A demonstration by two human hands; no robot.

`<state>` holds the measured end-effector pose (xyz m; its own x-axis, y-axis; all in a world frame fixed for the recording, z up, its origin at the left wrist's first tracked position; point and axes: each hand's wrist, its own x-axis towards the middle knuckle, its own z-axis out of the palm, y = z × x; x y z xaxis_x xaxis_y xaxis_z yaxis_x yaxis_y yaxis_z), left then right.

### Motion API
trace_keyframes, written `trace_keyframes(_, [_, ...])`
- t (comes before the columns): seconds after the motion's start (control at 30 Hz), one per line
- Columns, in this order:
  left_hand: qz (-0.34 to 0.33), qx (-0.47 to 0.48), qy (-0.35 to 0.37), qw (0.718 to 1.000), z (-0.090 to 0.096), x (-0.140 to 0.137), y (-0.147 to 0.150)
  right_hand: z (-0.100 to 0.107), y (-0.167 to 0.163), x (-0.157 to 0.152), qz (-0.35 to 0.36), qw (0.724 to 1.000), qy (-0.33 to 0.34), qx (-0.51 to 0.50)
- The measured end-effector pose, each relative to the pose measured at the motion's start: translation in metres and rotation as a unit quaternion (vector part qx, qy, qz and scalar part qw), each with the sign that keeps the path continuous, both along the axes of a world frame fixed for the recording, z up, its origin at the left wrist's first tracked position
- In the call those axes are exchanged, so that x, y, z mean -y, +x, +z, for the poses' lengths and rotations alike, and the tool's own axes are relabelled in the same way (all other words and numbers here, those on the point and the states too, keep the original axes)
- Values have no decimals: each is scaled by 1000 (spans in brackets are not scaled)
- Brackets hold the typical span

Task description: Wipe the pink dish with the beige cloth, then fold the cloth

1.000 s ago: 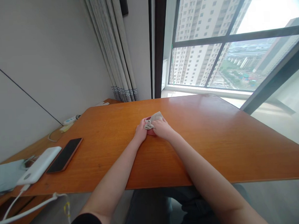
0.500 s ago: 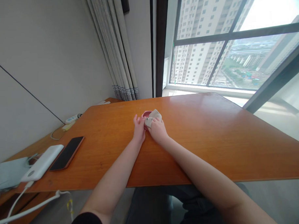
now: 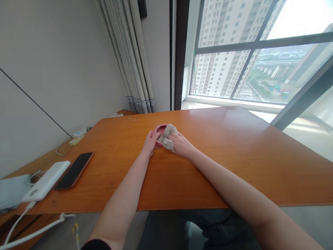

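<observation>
Out in front of me, both hands meet at a small item with a pink rounded part [image 3: 162,128] and an off-white, soft-looking part [image 3: 170,130]. Its exact kind is not clear. My left hand [image 3: 150,141] is closed on the left edge of the pink part. On the other side, my right hand [image 3: 181,144] has its fingers closed on the off-white part, which looks folded, with a small dark spot or hole near its lower end. Fingers hide some of both parts.
The wooden table [image 3: 225,166] spreads around my hands. At left lie a dark phone [image 3: 74,171], a white power bank [image 3: 47,181] with a white cable [image 3: 27,208], and pale-blue folded material [image 3: 10,192]. A power strip [image 3: 82,132] is by the wall.
My hands have moved apart, the left one leftward and the right one rightward. The off-white part has shifted and opened out from the pink part, showing more of the pink inside.
</observation>
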<state>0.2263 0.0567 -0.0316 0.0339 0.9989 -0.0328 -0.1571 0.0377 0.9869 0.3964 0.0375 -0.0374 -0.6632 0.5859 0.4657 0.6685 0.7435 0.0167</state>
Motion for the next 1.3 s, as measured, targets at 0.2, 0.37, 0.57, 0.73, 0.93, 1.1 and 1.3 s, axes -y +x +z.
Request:
trace_keyframes(0.2, [-5, 115, -3, 993, 1, 16, 19, 2, -5, 10, -81, 996, 36, -2])
trace_keyframes(0.37, [32, 151, 69, 986, -7, 24, 36, 2, -13, 18, -124, 991, 44, -25])
trace_keyframes(0.57, [19, 27, 105, 994, 7, 12, 10, 5, -5, 8, -55, 998, 29, -10])
trace_keyframes(0.73, [19, 38, 109, 993, 11, 16, 12, -2, 4, 0, -33, 997, 60, -32])
trace_keyframes(0.93, [36, 188, 86, 978, -7, 36, 46, -9, -3, 5, -69, 983, 151, -73])
trace_keyframes(1.1, [105, 123, 70, 984, -9, 26, 39, -6, -10, 3, -55, 985, 150, -67])
trace_keyframes(1.3, [37, -100, 100, 989, 0, 8, 14, -1, 7, -2, -16, 991, 117, -65])
